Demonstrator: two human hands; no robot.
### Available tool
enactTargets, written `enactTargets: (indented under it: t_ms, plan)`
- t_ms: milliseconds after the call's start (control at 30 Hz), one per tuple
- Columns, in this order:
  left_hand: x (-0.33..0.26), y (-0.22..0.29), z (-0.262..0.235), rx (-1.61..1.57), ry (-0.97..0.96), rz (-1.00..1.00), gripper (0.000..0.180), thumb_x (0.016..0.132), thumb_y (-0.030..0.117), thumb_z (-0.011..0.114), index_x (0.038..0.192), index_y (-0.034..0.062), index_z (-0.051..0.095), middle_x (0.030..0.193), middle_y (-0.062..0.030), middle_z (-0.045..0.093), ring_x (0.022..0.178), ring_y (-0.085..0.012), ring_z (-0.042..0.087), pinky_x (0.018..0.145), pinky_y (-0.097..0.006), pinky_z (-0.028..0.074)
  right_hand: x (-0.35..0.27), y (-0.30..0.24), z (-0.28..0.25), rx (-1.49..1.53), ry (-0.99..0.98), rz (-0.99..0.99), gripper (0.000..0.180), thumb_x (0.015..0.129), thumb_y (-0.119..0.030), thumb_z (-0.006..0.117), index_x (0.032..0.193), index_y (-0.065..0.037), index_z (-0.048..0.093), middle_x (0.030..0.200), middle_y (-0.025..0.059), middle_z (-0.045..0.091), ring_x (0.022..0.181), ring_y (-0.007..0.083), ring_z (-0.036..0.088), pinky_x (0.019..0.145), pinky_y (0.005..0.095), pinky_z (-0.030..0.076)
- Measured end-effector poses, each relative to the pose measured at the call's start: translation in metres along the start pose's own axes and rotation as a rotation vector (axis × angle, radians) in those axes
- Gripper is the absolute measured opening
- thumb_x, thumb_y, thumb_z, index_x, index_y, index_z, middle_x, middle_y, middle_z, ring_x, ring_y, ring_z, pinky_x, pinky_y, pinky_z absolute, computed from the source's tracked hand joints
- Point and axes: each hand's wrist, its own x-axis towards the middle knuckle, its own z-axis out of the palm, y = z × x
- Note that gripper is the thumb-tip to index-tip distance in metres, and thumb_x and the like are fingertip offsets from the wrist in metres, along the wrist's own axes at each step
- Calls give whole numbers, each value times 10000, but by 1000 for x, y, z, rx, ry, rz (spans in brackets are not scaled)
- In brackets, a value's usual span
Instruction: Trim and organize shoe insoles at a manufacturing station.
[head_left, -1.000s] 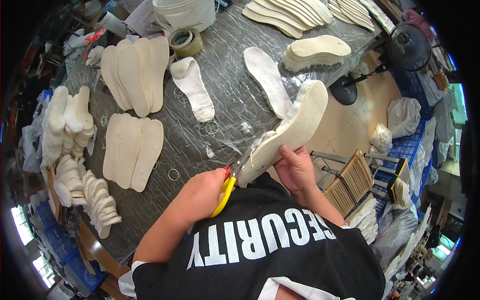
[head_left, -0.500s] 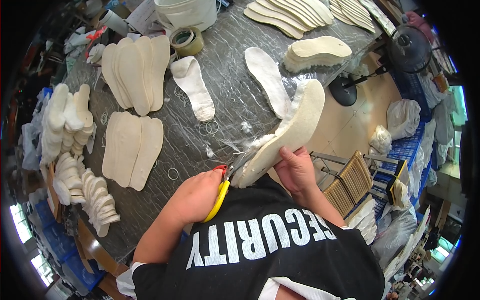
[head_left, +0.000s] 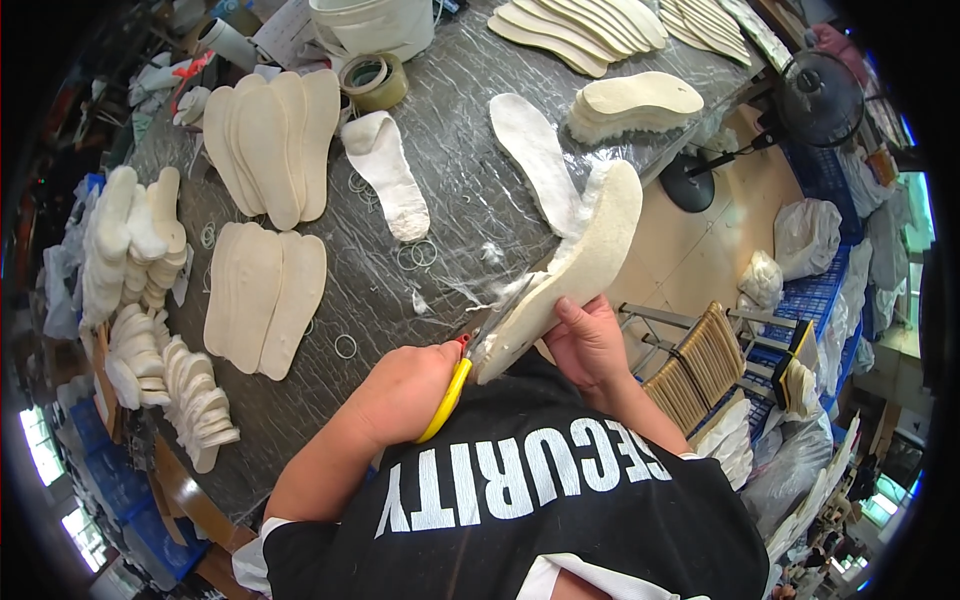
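Observation:
My left hand (head_left: 405, 390) is closed round the yellow and red handles of a pair of scissors (head_left: 450, 400). Their blades lie along the fluffy left edge of a cream insole (head_left: 585, 260). My right hand (head_left: 590, 340) grips that insole near its middle, thumb on the flat face, and holds it tilted over the table's near right edge. White fleece fringes its far side. Just beyond it a white fleecy insole (head_left: 535, 155) lies on the table, and another white insole (head_left: 388, 180) lies further left, beside some loose rings.
On the dark table (head_left: 450, 180), cream insoles (head_left: 275, 145) fan out at left, with more insoles (head_left: 265, 300) below them. A fluffy stack (head_left: 640, 100) sits at far right. Tape rolls (head_left: 375, 82) stand by a white bucket (head_left: 375, 25). A black fan (head_left: 820, 97) and rack (head_left: 705, 350) are right.
My left hand and the scissors have moved slightly right, and the handles have closed together. The blades sit further up along the insole's edge, and the insole has shifted a little.

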Motion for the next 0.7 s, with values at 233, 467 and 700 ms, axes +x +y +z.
enactTargets:
  t_ms: [233, 467, 700]
  plan:
    - [0, -1, 2, 12, 40, 47, 188, 830, 145, 594, 911, -21, 560, 704, -224, 604, 678, -396, 607, 622, -440, 489, 0, -4, 3, 19, -13, 9, 481, 847, -106, 649, 1283, -92, 447, 1231, 77, 561, 1137, 251, 538, 992, 471, 405]
    - [0, -6, 7, -108, 38, 57, 202, 824, 133, 596, 935, -30, 552, 744, -238, 607, 725, -403, 606, 641, -437, 486, -1, -6, -1, 19, -18, 5, 476, 844, -107, 654, 1275, -88, 455, 1221, 76, 566, 1138, 253, 539, 994, 470, 404]
    - [5, -4, 8, -22, 31, 30, 195, 815, 121, 598, 928, -32, 554, 744, -233, 608, 720, -405, 605, 640, -438, 483, -2, -1, -5, 11, 3, 39, 452, 830, -99, 668, 1244, -82, 485, 1197, 76, 582, 1114, 249, 558, 985, 462, 416]
